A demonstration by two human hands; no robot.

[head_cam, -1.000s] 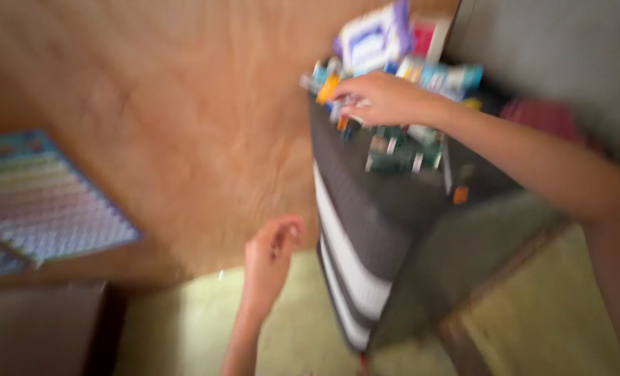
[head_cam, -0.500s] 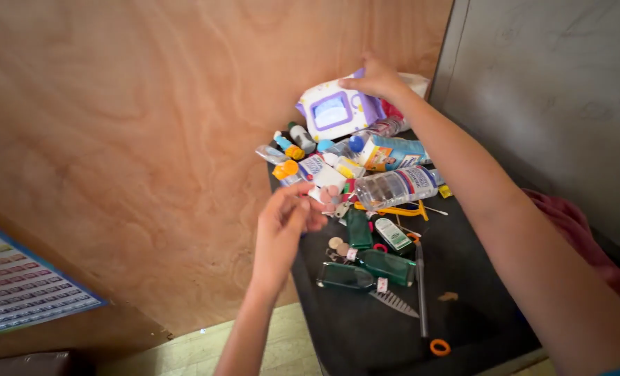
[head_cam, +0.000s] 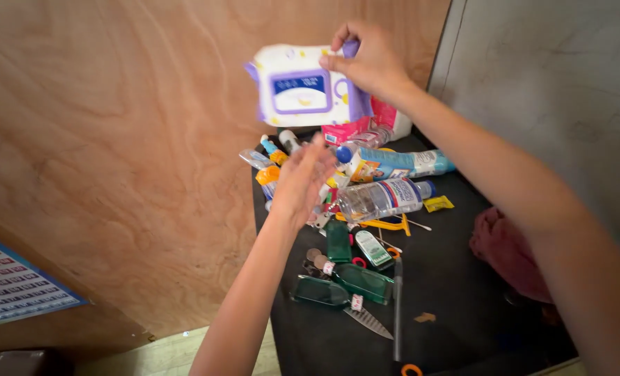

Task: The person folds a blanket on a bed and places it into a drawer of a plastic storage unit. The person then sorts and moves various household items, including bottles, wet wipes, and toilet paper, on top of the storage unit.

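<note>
Lifted since half a second ago, the white and purple wipes pack (head_cam: 301,89) now hangs in the air above the clutter instead of sitting at the back of the black bench (head_cam: 456,292). A plywood wall (head_cam: 115,139) fills the left side of the view, with a grey panel (head_cam: 553,90) to the right. On the bench, a pink cloth (head_cam: 505,254) lies at the right edge. The right hand (head_cam: 367,61) pinches the pack's right end between fingers and thumb. The left hand (head_cam: 301,182) hovers loosely open over the pile, fingers spread, holding nothing. Just beside it lies a clear plastic bottle (head_cam: 379,198) on its side, with a blue tube (head_cam: 400,163) behind it. Nearer, dark green glass bottles (head_cam: 362,282) lie flat, a knife (head_cam: 367,322) touching them, and an orange-capped vial (head_cam: 268,175) sits left of the hand.
</note>
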